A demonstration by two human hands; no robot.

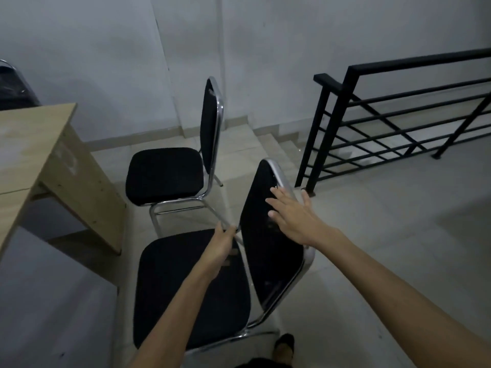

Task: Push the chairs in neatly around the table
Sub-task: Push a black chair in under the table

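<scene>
Two black padded chairs with chrome frames stand to the right of a light wooden table [29,144]. The near chair [186,290] is right below me, its seat facing the table. My left hand [221,247] grips the chrome tube where its backrest meets the seat. My right hand [291,216] is spread with straight fingers over the upper backrest, thumb behind its rim. The far chair [164,173] stands a little beyond, its seat also toward the table, apart from the table's side panel.
A black metal railing [398,123] guards a stairwell at the right, with steps going down behind the chairs. A third dark chair [13,86] shows at the far left behind the table. My foot [284,346] stands beside the near chair. Open tiled floor lies to the right.
</scene>
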